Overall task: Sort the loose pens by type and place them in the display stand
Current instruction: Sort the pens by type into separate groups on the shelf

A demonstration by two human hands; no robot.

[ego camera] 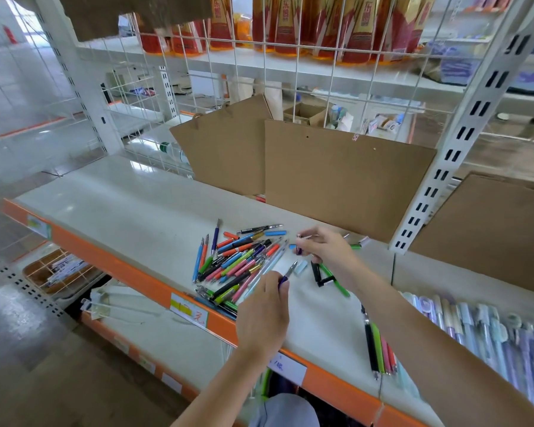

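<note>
We see a long white shelf [121,208] with an orange front edge [130,274], backed by a white wire grid [321,72]. Brown cardboard sheets [336,177] lean against that grid at the back of the shelf, and red and gold packets [290,23] stand on the shelf above.

At the far right of the shelf we find a dense row of pale blue and purple packaged pens [490,337] lying side by side.

The main pile of loose pens [238,260] lies near the middle of the shelf, close to the front edge: blue, orange, green, pink and black barrels crossed over each other. Apart from it, near the front edge to the right, a small group of sorted pens [378,349] lies parallel, black, green, pink and red side by side. Between the two, a black pen and a green pen [327,274] lie under our right wrist.

Our left hand [264,315] is curled around a purple pen body [287,275], its tip pointing up and away. Our right hand [324,249] pinches a small purple cap [299,244] between fingertips and thumb, just above the pile's right edge. A pale blue cap [301,267] lies on the shelf between our two hands.
</note>
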